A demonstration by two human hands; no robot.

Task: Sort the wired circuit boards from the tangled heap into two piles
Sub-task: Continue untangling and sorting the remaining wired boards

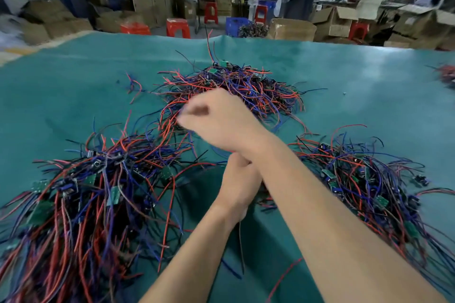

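Observation:
The tangled heap [246,86] of red, blue and black wires with small green circuit boards lies at the middle of the green table [73,86]. One sorted pile [86,192] spreads at the near left, a second pile [364,179] at the near right. My right hand [219,118] is blurred; it reaches across to the heap's left edge and its curled fingers pinch red wires there. My left hand [236,179] sits under my right forearm, between the two piles. Its fingers are curled and partly hidden, and a thin dark wire [240,241] hangs from it.
A few loose wires [134,86] lie left of the heap. Another small tangle [446,76] sits at the table's right edge. Beyond the far edge are red stools [178,28], cardboard boxes [293,29], a blue crate [236,26] and people at benches.

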